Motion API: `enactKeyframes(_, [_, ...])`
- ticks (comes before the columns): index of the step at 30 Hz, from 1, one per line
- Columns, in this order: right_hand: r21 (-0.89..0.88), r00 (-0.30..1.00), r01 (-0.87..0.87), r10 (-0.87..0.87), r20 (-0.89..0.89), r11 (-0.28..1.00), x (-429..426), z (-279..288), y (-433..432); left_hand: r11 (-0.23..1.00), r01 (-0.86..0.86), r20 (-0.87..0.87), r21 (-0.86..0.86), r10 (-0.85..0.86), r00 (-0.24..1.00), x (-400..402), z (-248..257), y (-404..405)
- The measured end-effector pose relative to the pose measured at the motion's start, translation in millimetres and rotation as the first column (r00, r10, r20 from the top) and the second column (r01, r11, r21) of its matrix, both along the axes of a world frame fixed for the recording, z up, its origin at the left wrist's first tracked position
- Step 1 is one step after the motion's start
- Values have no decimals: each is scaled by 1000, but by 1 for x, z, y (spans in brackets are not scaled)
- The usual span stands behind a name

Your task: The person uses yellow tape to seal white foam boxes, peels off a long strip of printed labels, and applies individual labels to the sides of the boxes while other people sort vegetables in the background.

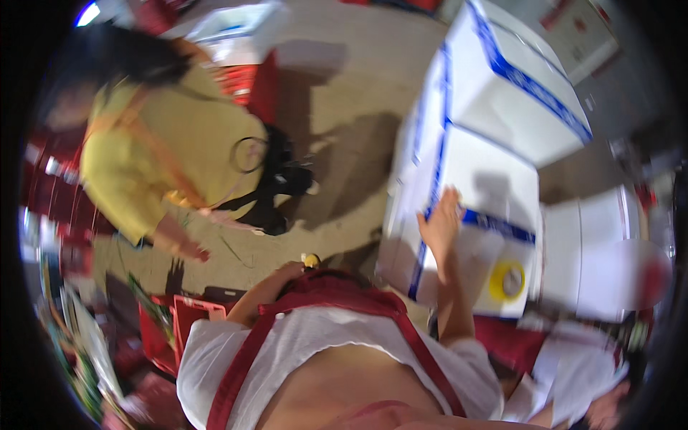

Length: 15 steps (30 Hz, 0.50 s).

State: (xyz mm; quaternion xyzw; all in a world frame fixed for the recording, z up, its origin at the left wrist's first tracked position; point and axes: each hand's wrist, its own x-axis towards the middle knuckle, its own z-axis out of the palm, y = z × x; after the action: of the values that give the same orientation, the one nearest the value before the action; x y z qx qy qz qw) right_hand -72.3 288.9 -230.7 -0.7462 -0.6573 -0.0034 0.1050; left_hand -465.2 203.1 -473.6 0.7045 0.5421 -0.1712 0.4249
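My right hand [442, 223] rests palm down on a white foam box [500, 166], next to its blue tape band [497, 226]. Its fingers are extended and the thumb stands apart; nothing is in its grasp. A yellow ring-shaped thing, seemingly a tape roll [506, 280], lies on the same box, nearer to my body. At my waist my left hand [293, 270] is partly hidden by my dark red apron [333, 293]. A small yellow and black object [310, 261] shows at its fingers; whether I grip it cannot be made out.
Another white foam box [516, 107] with blue tape stands behind the first. A person in a yellow top [188, 145] is at the left. Red crates [196, 309] stand by my left side, and more white boxes [586, 252] at the right. A person in white [575, 371] is at lower right.
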Motion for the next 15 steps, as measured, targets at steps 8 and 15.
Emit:
enactKeyframes(8, [95, 994, -28, 38, -101, 995, 11, -7, 5, 887, -342, 181, -310, 408, 895, -49, -71, 1])
enactKeyframes(15, [184, 964, 250, -262, 41, 951, 63, 67, -49, 973, -213, 77, -90, 220, 973, -43, -17, 9])
